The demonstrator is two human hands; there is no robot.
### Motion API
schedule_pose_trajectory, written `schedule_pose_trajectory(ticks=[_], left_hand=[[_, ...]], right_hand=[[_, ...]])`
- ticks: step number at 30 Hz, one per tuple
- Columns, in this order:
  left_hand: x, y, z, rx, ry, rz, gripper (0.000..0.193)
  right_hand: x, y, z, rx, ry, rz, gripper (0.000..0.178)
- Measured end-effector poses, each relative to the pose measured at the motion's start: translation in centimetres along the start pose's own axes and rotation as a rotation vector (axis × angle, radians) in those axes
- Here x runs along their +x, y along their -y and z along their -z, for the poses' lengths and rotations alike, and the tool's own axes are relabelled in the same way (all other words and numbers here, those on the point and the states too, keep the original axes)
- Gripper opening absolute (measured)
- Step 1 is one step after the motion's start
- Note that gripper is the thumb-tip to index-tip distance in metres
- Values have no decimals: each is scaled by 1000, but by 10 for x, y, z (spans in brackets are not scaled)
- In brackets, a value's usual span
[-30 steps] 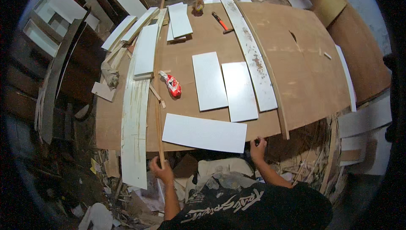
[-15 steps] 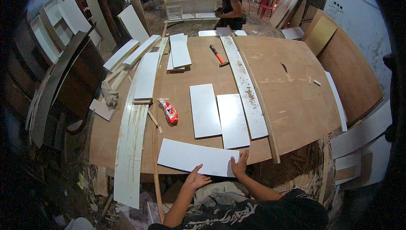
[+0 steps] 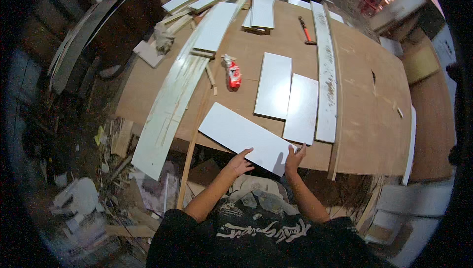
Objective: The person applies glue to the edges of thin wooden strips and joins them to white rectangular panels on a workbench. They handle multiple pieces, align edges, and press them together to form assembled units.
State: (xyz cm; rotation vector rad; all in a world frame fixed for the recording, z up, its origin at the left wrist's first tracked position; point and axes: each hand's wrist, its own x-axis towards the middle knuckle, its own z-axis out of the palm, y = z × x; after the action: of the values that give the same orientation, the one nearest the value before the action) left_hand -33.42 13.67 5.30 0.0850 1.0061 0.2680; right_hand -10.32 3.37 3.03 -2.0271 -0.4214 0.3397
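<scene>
A long white board (image 3: 246, 137) lies aslant at the table's near edge, its right end closer to me. My left hand (image 3: 240, 163) is at its near long edge, thumb over the top face and fingers spread just outside the edge. At the board's right end, my right hand (image 3: 294, 159) grips it with the thumb on top and the fingers along the end. Beyond it lie two shorter white boards, a left one (image 3: 274, 85) and a right one (image 3: 301, 107), side by side.
A red-and-white packet (image 3: 232, 73) and a hammer (image 3: 306, 30) lie on the brown plywood table (image 3: 374, 120). Long worn planks, one on the left (image 3: 170, 115) and one on the right (image 3: 325, 75), cross it. Stacked white boards (image 3: 262, 10) stand farther back. Scrap wood (image 3: 123, 140) litters the floor.
The long white board has turned clockwise, its right end swinging nearer to me, with both hands staying at it. The whole view has tilted downward and shifted left.
</scene>
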Motion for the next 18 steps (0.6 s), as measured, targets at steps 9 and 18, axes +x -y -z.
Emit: schedule_pose_trajectory(ticks=[9,18], left_hand=[[-2,3,5,2,-2,26,87],[10,0,21,-52,195,47,128]], right_hand=[[1,-5,-1,125,21,-136,75],[-1,-5,4,193,23,-160,75]])
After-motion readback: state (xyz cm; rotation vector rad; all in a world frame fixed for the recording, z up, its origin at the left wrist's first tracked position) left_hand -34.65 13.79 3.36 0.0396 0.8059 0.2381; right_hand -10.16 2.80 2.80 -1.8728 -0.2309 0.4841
